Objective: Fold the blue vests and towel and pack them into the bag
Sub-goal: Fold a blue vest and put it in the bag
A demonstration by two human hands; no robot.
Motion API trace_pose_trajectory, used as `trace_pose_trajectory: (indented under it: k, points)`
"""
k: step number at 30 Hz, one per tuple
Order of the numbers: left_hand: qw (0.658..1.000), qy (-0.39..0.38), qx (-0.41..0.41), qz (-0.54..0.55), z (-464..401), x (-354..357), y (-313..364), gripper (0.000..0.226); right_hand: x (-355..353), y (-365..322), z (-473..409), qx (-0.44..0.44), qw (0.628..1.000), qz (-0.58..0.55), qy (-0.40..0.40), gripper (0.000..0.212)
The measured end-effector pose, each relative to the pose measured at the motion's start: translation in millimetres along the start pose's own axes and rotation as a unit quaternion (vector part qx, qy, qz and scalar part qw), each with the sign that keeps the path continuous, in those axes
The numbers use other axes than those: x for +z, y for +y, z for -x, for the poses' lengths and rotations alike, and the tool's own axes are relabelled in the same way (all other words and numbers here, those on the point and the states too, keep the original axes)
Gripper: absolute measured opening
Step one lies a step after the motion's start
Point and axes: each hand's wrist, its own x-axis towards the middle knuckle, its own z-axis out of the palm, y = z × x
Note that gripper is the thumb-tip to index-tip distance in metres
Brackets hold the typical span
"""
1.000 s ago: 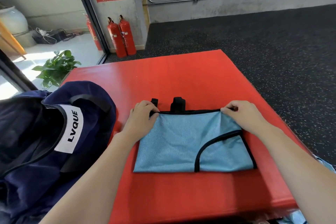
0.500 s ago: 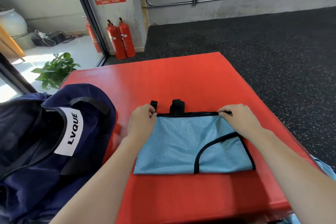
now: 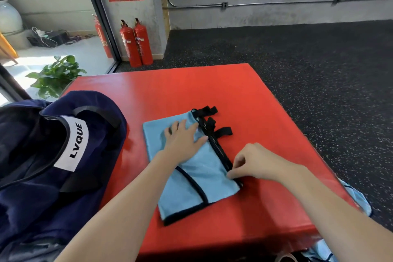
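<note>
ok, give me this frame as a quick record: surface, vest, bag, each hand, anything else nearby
surface: red mat
vest: light blue vest, folded, lying flat on the mat, black straps sticking out at its far right edge
bag: navy bag, open, on the mat's left side, white LVQUE label
left hand: left hand flat on the vest, fingers straight, pressing it down
right hand: right hand pinching the vest's black-trimmed right edge
other: more blue fabric hanging off the mat's right edge; fire extinguishers by the wall

Left hand (image 3: 182, 138) flat on folded blue vest (image 3: 191, 168) (red table (image 3: 244, 95)); right hand (image 3: 253, 161) pinching its edge
</note>
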Motion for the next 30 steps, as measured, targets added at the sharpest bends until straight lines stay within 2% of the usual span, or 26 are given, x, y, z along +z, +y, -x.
trace_pose_trajectory:
  k: [3,7,13,18,23,26,30]
  points:
    - [0.998,-0.042,0.042,0.011,4.7,0.7,16.9,0.059,10.5,-7.9,11.9,-0.021,1.0,0.007,-0.017,0.025]
    - [0.994,-0.06,0.078,0.046,19.3,-5.9,26.3,0.053,14.3,-13.0,26.8,-0.027,0.999,0.012,-0.019,0.025]
    - [0.993,-0.043,0.091,0.069,62.9,-27.3,1.6,0.051,17.2,-8.3,49.9,-0.085,0.994,0.03,0.055,0.015]
    - [0.981,-0.005,0.152,0.117,118.4,-42.0,-28.4,0.042,30.9,-9.9,69.5,-0.166,0.982,0.05,0.07,0.025]
    - [0.979,-0.03,0.156,0.129,174.8,-43.8,-54.3,0.036,53.7,-13.2,71.9,-0.196,0.966,0.164,0.032,0.045]
    - [0.978,-0.043,0.17,0.115,192.1,-40.4,-68.5,0.036,63.0,-13.8,65.0,-0.209,0.948,0.228,0.082,0.042]
    - [0.981,-0.012,0.153,0.118,202.1,-34.6,-81.4,0.041,72.5,-17.5,59.8,-0.221,0.929,0.257,0.15,0.026]
